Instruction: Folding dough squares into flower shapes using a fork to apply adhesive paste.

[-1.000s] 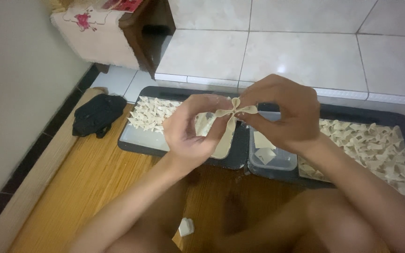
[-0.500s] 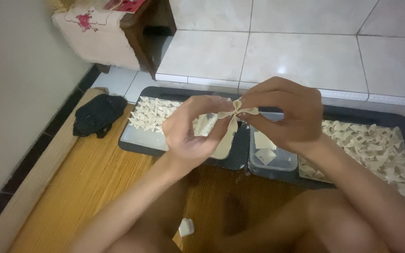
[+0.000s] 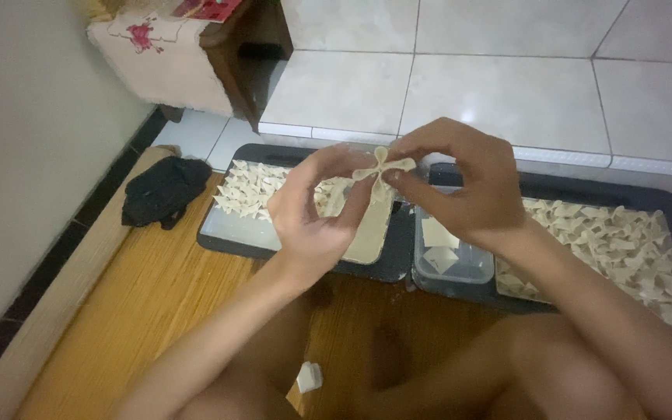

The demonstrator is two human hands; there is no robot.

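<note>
Centre frame, the left hand (image 3: 316,214) and right hand (image 3: 460,187) pinch a bow-shaped dough piece (image 3: 381,167) above two dark trays (image 3: 398,260) of folded pieces.

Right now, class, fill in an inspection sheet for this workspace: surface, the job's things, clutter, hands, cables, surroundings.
Surface: woven straw mat on the floor, beside white tiles.
Job's things: a pale dough strip pinched into a bow shape; left tray and right tray, dark, hold many folded pieces; a clear tub holds flat dough squares.
Clutter: black cloth at the mat's edge; small white scrap near the legs.
Hands: left hand and right hand both pinch the strip.
Cables: nothing seen.
Surroundings: wall on the left; wooden cabinet with an embroidered cloth.
</note>
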